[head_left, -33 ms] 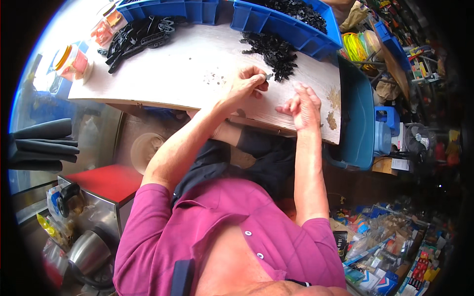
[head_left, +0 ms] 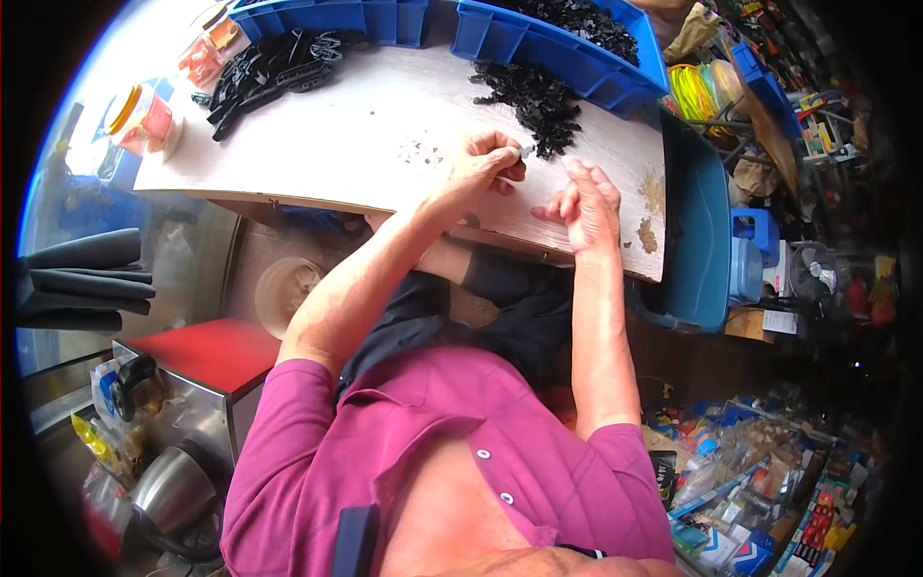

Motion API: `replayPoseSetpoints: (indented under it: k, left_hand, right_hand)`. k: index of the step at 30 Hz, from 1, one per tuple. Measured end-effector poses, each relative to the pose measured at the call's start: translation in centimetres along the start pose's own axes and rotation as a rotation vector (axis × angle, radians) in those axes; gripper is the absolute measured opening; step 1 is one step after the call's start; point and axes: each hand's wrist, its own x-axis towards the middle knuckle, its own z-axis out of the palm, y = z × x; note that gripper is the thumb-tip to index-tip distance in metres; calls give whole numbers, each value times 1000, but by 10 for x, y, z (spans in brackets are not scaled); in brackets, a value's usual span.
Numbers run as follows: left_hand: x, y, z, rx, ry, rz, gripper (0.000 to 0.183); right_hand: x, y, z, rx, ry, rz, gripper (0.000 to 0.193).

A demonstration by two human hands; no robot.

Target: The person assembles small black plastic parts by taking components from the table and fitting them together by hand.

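Note:
My left hand (head_left: 486, 165) is over the table near its front edge, thumb and forefinger pinching a small flat grey piece (head_left: 526, 152). Just to the right, my right hand (head_left: 588, 210) is raised with its fingers bent inward and its fingertips close to that piece. Whether anything lies between the right fingers is too small to make out. Beyond both hands a heap of small black parts (head_left: 529, 104) spreads over the pale tabletop (head_left: 317, 144). Several tiny light bits (head_left: 420, 152) lie scattered to the left of my left hand.
A blue bin (head_left: 567, 62) full of black parts stands behind the heap, with another blue bin (head_left: 336, 24) left of it. Long black parts (head_left: 269, 77) lie at the far left, near a tub with an orange lid (head_left: 135, 115). A teal bin (head_left: 697, 231) adjoins the table's right end.
My right hand has shifted slightly left and up, closer to my left hand. The grey piece in my left fingers shows a little more of its lighter face.

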Motion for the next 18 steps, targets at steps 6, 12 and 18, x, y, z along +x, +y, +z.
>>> replayPoseSetpoints:
  k: [6,12,18]
  left_hand:
    - [-3,-3,-10,-27,-37,25,12]
    - [-2,-8,-10,-37,-112,28,11]
    - [-25,29,-89,862,691,774,30]
  right_hand:
    - [7,13,28,-13,-118,-38,27]
    - [4,12,26,-209,-102,-65,22]
    - [-3,14,27,-53,-123,-66,12]
